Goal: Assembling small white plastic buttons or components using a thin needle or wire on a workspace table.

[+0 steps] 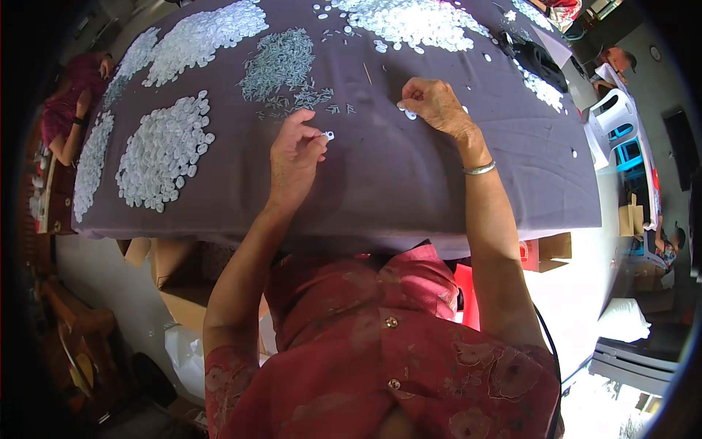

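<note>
Between the thumb and a curled finger of my left hand (pixel 294 157) sits a small white plastic piece (pixel 329 136) with a hole in it. My index finger above it is raised. My right hand (pixel 440 108) is bent down over the table, its thumb and fingertips pinched together at a small white piece (pixel 410 115) by the cloth; I cannot tell whether the fingers grip it. Beyond my left hand lies a pile of small grey-green screw-like pins (pixel 278 66). To the left is a heap of finished-looking white plastic pieces (pixel 164 150).
A dark purple-grey cloth (pixel 395 190) covers the table. More white pieces (pixel 409 22) are heaped at the far side, with a thin wooden stick (pixel 367 73) nearer. A black bag (pixel 537 58) lies far right. Another person (pixel 69 110) sits at the left edge. Cardboard boxes (pixel 183 293) stand below.
</note>
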The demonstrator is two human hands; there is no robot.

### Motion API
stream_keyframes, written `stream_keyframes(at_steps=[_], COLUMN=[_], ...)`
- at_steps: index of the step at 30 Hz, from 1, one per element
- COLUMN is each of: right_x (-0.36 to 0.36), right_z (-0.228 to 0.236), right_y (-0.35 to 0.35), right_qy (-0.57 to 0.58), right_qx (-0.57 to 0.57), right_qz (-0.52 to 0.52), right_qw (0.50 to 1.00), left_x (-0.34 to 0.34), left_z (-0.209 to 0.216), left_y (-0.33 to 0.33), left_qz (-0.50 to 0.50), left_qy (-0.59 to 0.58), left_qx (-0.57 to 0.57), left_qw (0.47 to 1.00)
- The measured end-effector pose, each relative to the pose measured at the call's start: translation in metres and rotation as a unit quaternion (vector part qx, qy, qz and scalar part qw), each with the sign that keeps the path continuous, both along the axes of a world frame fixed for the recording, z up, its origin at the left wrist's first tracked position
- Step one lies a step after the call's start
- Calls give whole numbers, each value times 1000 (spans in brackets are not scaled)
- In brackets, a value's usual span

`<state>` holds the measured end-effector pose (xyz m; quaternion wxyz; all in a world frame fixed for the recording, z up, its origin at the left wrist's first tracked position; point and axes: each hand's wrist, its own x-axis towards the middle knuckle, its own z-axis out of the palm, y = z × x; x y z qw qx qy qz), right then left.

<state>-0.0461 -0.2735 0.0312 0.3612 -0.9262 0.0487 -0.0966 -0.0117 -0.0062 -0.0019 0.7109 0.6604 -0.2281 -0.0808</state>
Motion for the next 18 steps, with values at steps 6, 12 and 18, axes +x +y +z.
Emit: stream_keyframes(at_steps=[6, 12, 18], right_x=[-1, 6, 8], right_z=[6, -1, 1], right_y=[10, 21, 63], right_qy=[23, 9, 33], right_qx=[-16, 190, 457], right_qz=[47, 27, 56], right_qw=[998, 981, 887], left_x=[0, -1, -3], left_z=[0, 1, 3], left_y=[2, 0, -3], left_qz=[3, 14, 0], left_qy=[4, 14, 33], left_qx=[1, -6, -28], left_qw=[1000, 1000, 999])
